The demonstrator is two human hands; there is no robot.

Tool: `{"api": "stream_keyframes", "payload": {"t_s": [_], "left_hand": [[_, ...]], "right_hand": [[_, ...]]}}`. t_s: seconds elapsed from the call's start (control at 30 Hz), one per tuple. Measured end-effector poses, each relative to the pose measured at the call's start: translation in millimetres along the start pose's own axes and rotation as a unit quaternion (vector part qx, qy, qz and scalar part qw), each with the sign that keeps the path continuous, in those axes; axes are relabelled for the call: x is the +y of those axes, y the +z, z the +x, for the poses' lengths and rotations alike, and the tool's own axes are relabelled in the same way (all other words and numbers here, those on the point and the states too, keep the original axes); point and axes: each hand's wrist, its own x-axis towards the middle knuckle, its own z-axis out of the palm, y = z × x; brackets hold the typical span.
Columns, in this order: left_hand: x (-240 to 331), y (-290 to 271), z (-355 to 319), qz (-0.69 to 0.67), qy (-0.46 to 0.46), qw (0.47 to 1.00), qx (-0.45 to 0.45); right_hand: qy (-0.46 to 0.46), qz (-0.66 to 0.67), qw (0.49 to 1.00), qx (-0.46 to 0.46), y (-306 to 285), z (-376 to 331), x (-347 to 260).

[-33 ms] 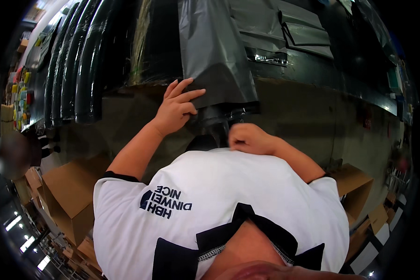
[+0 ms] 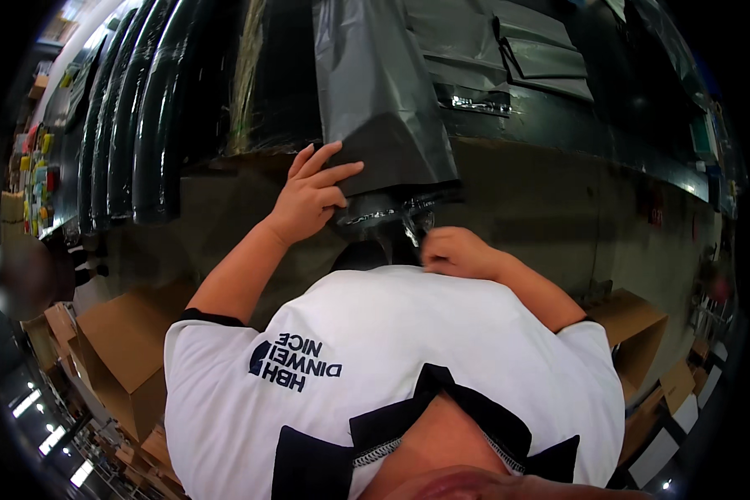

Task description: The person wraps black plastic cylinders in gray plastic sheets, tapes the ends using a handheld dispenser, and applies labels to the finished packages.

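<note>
A long grey plastic bag (image 2: 383,92) lies over the table edge, its dark lower end hanging toward me. My left hand (image 2: 308,193) rests against the bag's left edge near that end, fingers stretched and spread; its thumb side is partly hidden. Below the bag's end hangs shiny, crumpled clear plastic film (image 2: 408,218), which looks joined to the bag. My right hand (image 2: 458,252) is closed close in front of my shirt, pinching the film's right part. Its fingertips are slightly blurred.
Several dark, film-wrapped rolls (image 2: 154,125) lie at the left of the table. Folded grey bags (image 2: 546,62) lie to the right. Open cardboard boxes stand on both sides of me, left (image 2: 125,342) and right (image 2: 629,333). A blurred person (image 2: 29,275) is at far left.
My right hand has shifted slightly right, and the clear film is stretched out more visibly toward it. The bag and my left hand have moved very slightly left.
</note>
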Motion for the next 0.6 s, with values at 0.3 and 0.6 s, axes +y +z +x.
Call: {"api": "stream_keyframes", "payload": {"t_s": [0.3,0.6], "left_hand": [[-9.4,-7.0,15.8,0.139,0.18,0.968,-0.103],[-19.2,-10.2,59.0,0.271,0.288,0.893,-0.213]], "right_hand": [[0.519,-0.26,0.757,-0.301,79.5,-304.3,157.6],[-0.077,-0.537,0.8,0.255,-81.9,-12.3,89.6]]}}
